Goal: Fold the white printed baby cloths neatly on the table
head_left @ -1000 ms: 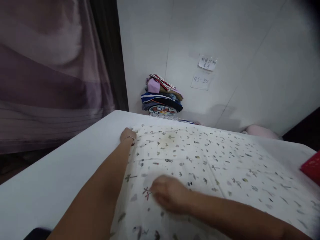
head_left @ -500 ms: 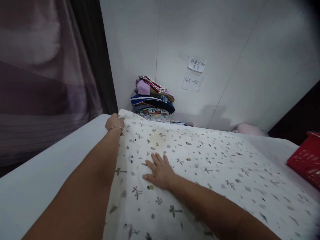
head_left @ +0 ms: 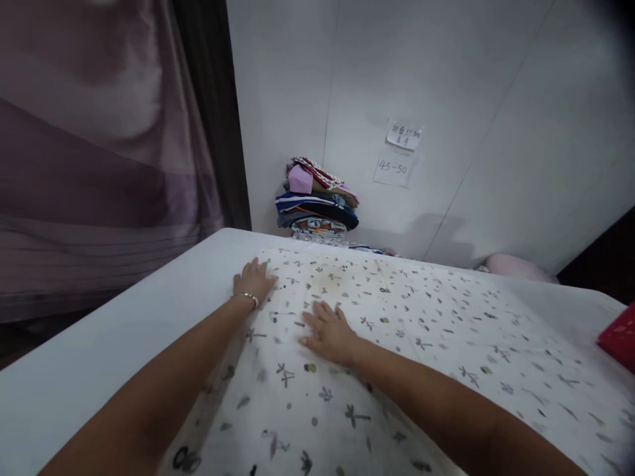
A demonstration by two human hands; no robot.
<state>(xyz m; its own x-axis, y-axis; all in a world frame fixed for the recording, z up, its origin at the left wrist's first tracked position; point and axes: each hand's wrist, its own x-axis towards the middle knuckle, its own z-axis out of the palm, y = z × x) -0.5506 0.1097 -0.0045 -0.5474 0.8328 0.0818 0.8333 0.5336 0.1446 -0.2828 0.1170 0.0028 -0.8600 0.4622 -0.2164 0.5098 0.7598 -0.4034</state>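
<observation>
A white cloth (head_left: 397, 330) printed with small palm trees, pineapples and leaves lies spread over the white table (head_left: 163, 304). My left hand (head_left: 254, 281), with a bracelet at the wrist, rests on the cloth's far left edge, fingers stretched out and apart. Flat on the cloth to its right lies my right hand (head_left: 330, 334), its fingers spread. Neither hand grips anything. Along the left side the cloth's edge runs toward me, partly hidden behind my left forearm.
Against the wall behind the table rises a stack of folded clothes (head_left: 320, 198). Two paper notes (head_left: 394, 168) are stuck on the wall. A red basket (head_left: 620, 337) stands at the right edge, a pink object (head_left: 518, 266) at the back right. A curtain (head_left: 99, 165) hangs at left.
My left hand has let go of the cloth's far left corner, and its fingers have opened onto the edge. That corner now lies flat. My right hand remains on the cloth; the view has shifted slightly.
</observation>
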